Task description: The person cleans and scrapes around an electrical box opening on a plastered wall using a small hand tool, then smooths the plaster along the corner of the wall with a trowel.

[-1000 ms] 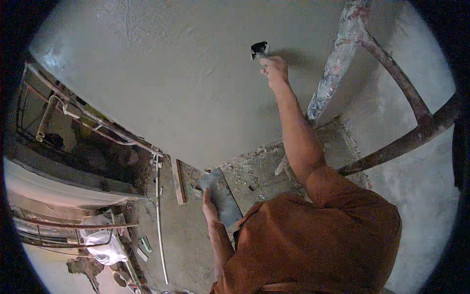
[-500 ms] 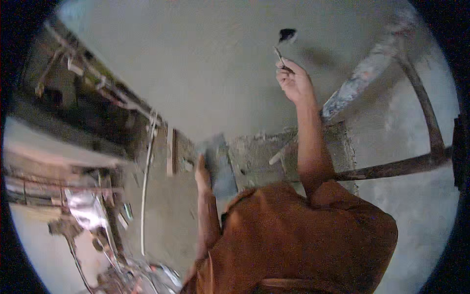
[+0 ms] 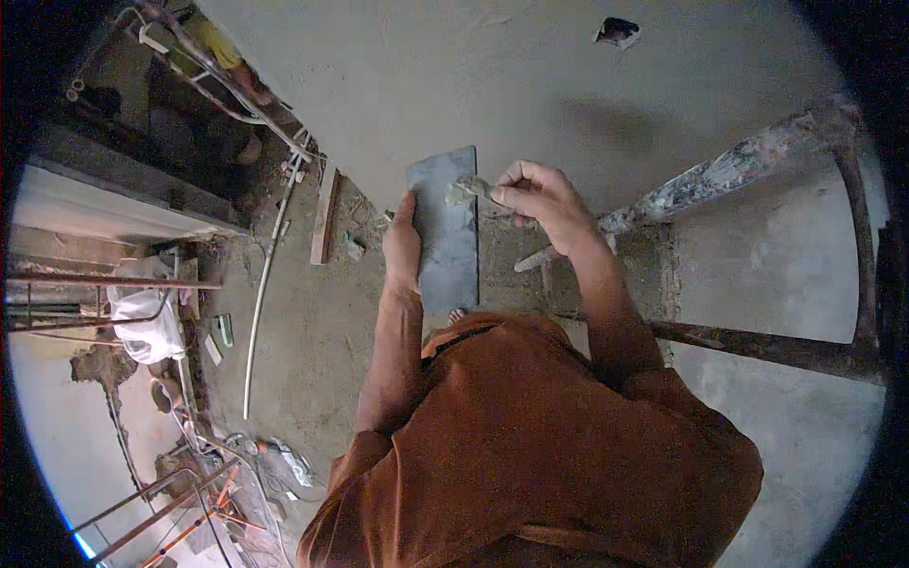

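My left hand (image 3: 402,248) grips the long edge of a flat grey rectangular board (image 3: 446,260), thumb lying along its face. My right hand (image 3: 547,201) is closed in a pinch on a small spatula (image 3: 485,188), whose handle is mostly hidden by my fingers. The spatula's tip touches or hovers just over the board near its far right edge, with a pale greyish lump of paste (image 3: 461,196) there. Ahead stands a smooth grey plastered wall (image 3: 379,85) with a dark ragged hole (image 3: 618,33) at the upper right.
A paint-spattered pole (image 3: 729,166) and a metal frame bar (image 3: 757,343) run close on my right. Down on the left floor lie a long white pipe (image 3: 268,293) and a wooden strip (image 3: 325,216). Orange metal frames (image 3: 204,516) stand at the lower left.
My right hand has come down from near the wall hole to the board, bringing the spatula with it. My left hand has raised the board toward it. The view has shifted.
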`<action>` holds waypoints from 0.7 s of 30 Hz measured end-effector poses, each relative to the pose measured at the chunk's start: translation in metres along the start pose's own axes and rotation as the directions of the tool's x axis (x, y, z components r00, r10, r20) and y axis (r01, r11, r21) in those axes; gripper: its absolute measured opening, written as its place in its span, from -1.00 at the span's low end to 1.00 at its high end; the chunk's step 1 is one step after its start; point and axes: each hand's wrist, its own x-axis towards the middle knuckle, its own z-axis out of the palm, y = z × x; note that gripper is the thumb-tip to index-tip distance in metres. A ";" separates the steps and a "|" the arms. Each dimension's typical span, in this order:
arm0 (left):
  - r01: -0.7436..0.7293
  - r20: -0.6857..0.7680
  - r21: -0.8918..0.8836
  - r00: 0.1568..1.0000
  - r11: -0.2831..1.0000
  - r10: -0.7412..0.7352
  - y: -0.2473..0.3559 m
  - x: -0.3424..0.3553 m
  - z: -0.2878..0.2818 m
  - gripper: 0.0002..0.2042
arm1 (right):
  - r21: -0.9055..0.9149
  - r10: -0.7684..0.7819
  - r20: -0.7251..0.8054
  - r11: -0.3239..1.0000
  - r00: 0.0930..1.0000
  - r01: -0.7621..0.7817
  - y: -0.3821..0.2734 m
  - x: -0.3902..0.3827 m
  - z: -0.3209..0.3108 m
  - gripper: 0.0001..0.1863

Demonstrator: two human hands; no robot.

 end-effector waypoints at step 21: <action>0.043 0.002 -0.122 0.999 0.992 -0.043 0.005 -0.008 0.004 -0.65 | -0.745 -0.866 -0.007 0.338 0.500 0.575 0.019 -0.009 0.024 -0.73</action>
